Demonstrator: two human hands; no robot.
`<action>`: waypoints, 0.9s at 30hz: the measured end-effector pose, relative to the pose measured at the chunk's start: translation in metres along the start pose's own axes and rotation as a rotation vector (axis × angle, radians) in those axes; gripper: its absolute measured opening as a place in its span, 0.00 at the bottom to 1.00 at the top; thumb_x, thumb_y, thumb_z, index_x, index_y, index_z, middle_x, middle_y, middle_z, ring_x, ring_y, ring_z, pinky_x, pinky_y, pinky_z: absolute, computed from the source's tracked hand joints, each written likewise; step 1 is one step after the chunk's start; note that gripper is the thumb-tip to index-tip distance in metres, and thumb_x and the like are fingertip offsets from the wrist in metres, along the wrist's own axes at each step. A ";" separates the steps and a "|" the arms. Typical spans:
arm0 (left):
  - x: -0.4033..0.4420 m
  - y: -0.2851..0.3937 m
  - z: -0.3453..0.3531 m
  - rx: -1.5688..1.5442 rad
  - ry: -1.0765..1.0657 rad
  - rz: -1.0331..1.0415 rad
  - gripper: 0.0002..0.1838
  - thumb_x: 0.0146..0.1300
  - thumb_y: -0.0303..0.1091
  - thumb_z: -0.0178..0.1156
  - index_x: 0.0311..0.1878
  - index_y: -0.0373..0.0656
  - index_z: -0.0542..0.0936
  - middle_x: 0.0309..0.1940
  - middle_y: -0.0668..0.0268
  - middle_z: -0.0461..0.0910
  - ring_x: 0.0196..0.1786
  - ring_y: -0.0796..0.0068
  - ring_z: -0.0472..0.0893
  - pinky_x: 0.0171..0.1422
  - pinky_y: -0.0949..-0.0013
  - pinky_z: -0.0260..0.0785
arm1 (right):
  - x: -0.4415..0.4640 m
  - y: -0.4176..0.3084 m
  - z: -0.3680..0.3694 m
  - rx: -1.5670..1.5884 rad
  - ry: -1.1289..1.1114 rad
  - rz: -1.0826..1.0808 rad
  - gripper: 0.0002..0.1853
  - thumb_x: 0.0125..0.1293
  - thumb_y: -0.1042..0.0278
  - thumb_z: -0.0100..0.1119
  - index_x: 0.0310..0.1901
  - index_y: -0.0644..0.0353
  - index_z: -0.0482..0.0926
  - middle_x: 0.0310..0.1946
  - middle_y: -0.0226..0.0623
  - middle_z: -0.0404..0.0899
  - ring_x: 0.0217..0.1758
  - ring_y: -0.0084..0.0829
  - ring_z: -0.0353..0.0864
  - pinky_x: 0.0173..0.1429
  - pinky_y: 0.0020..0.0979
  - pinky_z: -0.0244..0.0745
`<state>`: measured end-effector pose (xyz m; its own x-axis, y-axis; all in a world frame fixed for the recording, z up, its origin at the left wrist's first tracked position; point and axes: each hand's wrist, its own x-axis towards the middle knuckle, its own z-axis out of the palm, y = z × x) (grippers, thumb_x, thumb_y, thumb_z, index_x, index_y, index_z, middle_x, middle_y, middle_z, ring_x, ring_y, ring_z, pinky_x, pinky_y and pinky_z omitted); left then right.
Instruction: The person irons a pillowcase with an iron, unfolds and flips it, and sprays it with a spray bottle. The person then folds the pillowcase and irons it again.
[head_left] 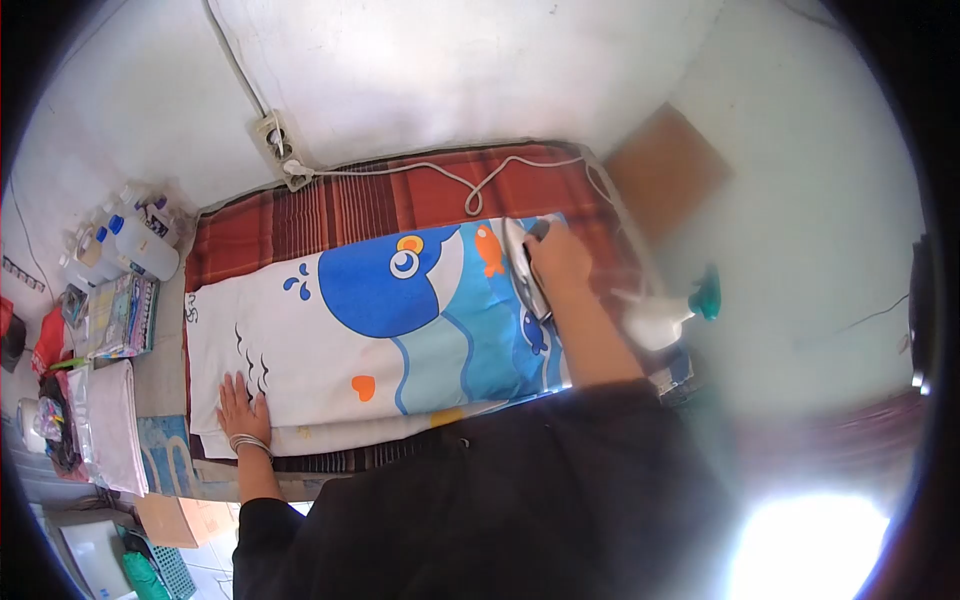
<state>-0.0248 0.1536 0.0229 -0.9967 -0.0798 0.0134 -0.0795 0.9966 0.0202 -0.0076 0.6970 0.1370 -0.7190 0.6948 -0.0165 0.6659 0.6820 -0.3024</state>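
Note:
A folded cloth [300,370] printed with a blue whale, small fish and an orange heart lies spread over a red plaid cover [430,195]. My left hand [243,411] rests flat on the cloth's near left part, fingers spread, with bracelets at the wrist. Toward the cloth's right end, my right hand [562,258] is wrapped round the handle of a clothes iron [528,270]. The iron's plate is against the fabric beside the orange fish. Most of its handle is hidden by my fingers.
A pale cord [420,167] runs along the back to a wall socket [283,150]. Right of the cloth stands a spray bottle [660,318] with a green head. Plastic jugs [143,245], stacked books [122,315] and a folded pale cloth [108,425] sit at left.

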 end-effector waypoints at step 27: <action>0.006 -0.002 0.006 -0.019 0.072 0.035 0.32 0.59 0.44 0.52 0.69 0.60 0.60 0.72 0.69 0.53 0.74 0.65 0.52 0.73 0.46 0.41 | 0.081 0.019 0.004 -0.084 -0.082 0.057 0.25 0.54 0.52 0.64 0.50 0.58 0.76 0.49 0.44 0.79 0.52 0.43 0.79 0.51 0.43 0.75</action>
<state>-0.0304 0.1511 0.0169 -0.9952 -0.0464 0.0867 -0.0433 0.9984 0.0372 -0.0540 0.7651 0.1259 -0.6909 0.7144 -0.1106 0.7182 0.6610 -0.2174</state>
